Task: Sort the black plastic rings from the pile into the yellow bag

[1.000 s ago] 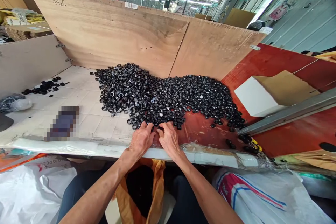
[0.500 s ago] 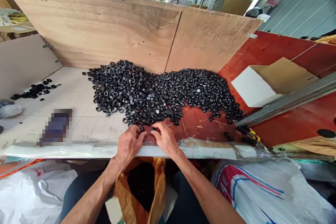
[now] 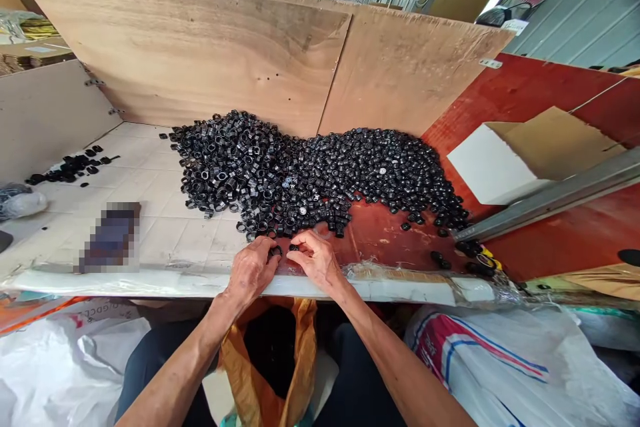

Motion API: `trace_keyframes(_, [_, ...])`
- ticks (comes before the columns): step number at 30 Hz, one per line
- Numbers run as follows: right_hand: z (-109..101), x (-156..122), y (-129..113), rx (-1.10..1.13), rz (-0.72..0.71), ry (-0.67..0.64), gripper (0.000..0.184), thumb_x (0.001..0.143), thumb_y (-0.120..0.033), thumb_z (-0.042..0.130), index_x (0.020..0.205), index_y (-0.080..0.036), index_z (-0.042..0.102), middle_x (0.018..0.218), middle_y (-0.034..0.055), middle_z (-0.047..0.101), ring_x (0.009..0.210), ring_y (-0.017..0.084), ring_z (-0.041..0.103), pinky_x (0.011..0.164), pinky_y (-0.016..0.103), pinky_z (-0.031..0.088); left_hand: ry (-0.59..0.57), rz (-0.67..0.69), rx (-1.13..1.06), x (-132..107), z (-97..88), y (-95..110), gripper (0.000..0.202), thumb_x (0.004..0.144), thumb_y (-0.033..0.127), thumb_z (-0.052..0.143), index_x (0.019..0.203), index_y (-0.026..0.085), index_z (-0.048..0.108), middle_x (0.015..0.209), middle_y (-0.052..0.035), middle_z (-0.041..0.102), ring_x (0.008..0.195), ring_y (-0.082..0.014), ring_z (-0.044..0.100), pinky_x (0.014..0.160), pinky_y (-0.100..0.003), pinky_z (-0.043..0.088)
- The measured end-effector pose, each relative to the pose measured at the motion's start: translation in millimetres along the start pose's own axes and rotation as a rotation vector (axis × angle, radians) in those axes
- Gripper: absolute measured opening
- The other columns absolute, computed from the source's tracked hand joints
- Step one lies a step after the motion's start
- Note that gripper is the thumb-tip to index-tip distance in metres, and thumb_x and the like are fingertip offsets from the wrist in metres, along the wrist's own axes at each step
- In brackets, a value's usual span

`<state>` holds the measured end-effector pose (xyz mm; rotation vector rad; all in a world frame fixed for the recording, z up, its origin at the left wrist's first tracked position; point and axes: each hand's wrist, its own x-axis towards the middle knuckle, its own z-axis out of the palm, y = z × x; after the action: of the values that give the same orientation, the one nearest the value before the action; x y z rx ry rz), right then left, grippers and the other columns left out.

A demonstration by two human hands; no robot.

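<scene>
Near the front edge of the table, my left hand (image 3: 253,265) pinches a small black ring (image 3: 274,251) between thumb and fingers. Just to its right, my right hand (image 3: 316,259) grips a small black cap-like part (image 3: 294,247) with its fingertips. A narrow gap separates the two parts. Right beyond my hands lies a heap of black rings (image 3: 225,170), and it runs into a heap of smaller black parts (image 3: 380,167) on the right.
A yellow-brown sack (image 3: 303,347) with a dark inside stands open between my knees. A wooden board (image 3: 200,47) walls the back. An open carton (image 3: 495,163) leans at right by a metal bar (image 3: 560,190). Loose black pieces (image 3: 75,167) and a blurred-out object (image 3: 110,237) lie left.
My left hand has turned slightly, and the ring in it now lies closer to the part in my right hand. The whole view has shifted a little.
</scene>
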<state>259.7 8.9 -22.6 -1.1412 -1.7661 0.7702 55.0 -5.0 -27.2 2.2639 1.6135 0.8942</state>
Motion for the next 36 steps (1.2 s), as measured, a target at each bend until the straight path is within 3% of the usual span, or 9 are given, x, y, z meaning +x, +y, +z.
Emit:
trace_keyframes(3, [-1.7, 1.0, -5.9, 0.038, -0.032, -0.057, 0.013, 0.091, -0.024, 0.072, 0.103, -0.021, 0.077, 0.103, 0.0063, 0.072, 0.09, 0.019, 0.07, 0.074, 0.028, 0.057, 0.03, -0.005, -0.047, -2.3, -1.1, 2.9, 0.025, 0.087, 0.014, 0.07, 0.111, 0.023, 0.066, 0.102, -0.0053, 0.079, 0.093, -0.0243, 0.078, 0.086, -0.035, 0.062])
trace_keyframes(8, [4.5, -1.6, -16.0, 0.049, -0.102, -0.126, 0.032, 0.095, -0.016, 0.06, 0.121, -0.023, 0.078, 0.117, 0.009, 0.074, 0.11, 0.022, 0.07, 0.098, 0.035, 0.056, 0.007, -0.032, -0.213, -5.1, -5.1, 3.4, 0.027, 0.09, 0.018, 0.067, 0.115, 0.023, 0.059, 0.108, -0.0063, 0.079, 0.092, -0.0239, 0.079, 0.086, -0.038, 0.064])
trace_keyframes(12, [11.2, -4.1, -12.6, 0.088, 0.036, -0.039, 0.023, 0.089, -0.022, 0.069, 0.11, -0.022, 0.078, 0.098, 0.0053, 0.075, 0.082, 0.019, 0.071, 0.077, 0.032, 0.06, -0.034, -0.099, -0.47, -6.5, -11.8, 4.5, 0.026, 0.093, 0.025, 0.067, 0.116, 0.025, 0.056, 0.114, -0.0052, 0.078, 0.094, -0.0207, 0.08, 0.087, -0.036, 0.064])
trace_keyframes(14, [11.6, -4.4, -9.0, 0.137, 0.126, -0.015, 0.017, 0.085, -0.026, 0.075, 0.101, -0.022, 0.077, 0.093, 0.0035, 0.075, 0.075, 0.018, 0.069, 0.071, 0.029, 0.059, -0.08, -0.132, -0.59, -6.1, -16.1, 6.1, 0.022, 0.094, 0.028, 0.067, 0.113, 0.024, 0.057, 0.107, -0.0038, 0.078, 0.088, -0.0185, 0.079, 0.082, -0.033, 0.064])
trace_keyframes(17, [9.0, -4.1, -6.6, 0.198, 0.138, -0.008, 0.016, 0.084, -0.03, 0.077, 0.097, -0.022, 0.08, 0.099, 0.0049, 0.076, 0.084, 0.019, 0.072, 0.076, 0.03, 0.059, -0.13, -0.181, -0.715, -4.6, -21.1, 8.2, 0.018, 0.093, 0.03, 0.069, 0.108, 0.022, 0.061, 0.096, -0.0024, 0.077, 0.082, -0.017, 0.077, 0.079, -0.03, 0.063])
trace_keyframes(20, [6.3, -3.7, -7.9, 0.252, 0.097, -0.026, 0.017, 0.086, -0.031, 0.077, 0.1, -0.024, 0.082, 0.103, 0.0062, 0.077, 0.096, 0.021, 0.073, 0.082, 0.031, 0.061, -0.13, -0.18, -0.781, -3.9, -22.0, 8.2, 0.017, 0.092, 0.028, 0.07, 0.106, 0.021, 0.066, 0.103, -0.0037, 0.077, 0.088, -0.017, 0.077, 0.083, -0.03, 0.062])
trace_keyframes(23, [6.7, -4.7, -8.5, 0.276, 0.085, -0.053, 0.017, 0.085, -0.031, 0.078, 0.1, -0.024, 0.082, 0.104, 0.0063, 0.077, 0.096, 0.021, 0.073, 0.082, 0.031, 0.062, -0.128, -0.15, -0.79, -4.7, -20.3, 6.6, 0.017, 0.094, 0.026, 0.068, 0.11, 0.022, 0.068, 0.108, -0.0031, 0.077, 0.088, -0.0159, 0.076, 0.084, -0.029, 0.061])
trace_keyframes(28, [12.0, -8.1, -6.5, 0.306, 0.186, -0.031, 0.032, 0.083, -0.04, 0.081, 0.108, -0.022, 0.075, 0.089, 0.0023, 0.074, 0.072, 0.017, 0.074, 0.066, 0.027, 0.062, -0.091, -0.085, -0.696, -6.3, -20.3, 5.2, 0.015, 0.095, 0.025, 0.069, 0.11, 0.023, 0.07, 0.106, -0.0017, 0.076, 0.09, -0.0155, 0.073, 0.084, -0.028, 0.058])
trace_keyframes(36, [11.6, -11.0, -17.8, 0.176, 0.126, -0.091, 0.023, 0.097, -0.042, 0.061, 0.108, -0.023, 0.064, 0.064, -0.0046, 0.062, 0.05, 0.013, 0.063, 0.054, 0.023, 0.052, -0.095, -0.032, -0.645, -8.3, -20.6, 3.6, 0.017, 0.098, 0.026, 0.068, 0.115, 0.023, 0.07, 0.111, -0.0039, 0.074, 0.097, -0.0175, 0.072, 0.09, -0.031, 0.058])
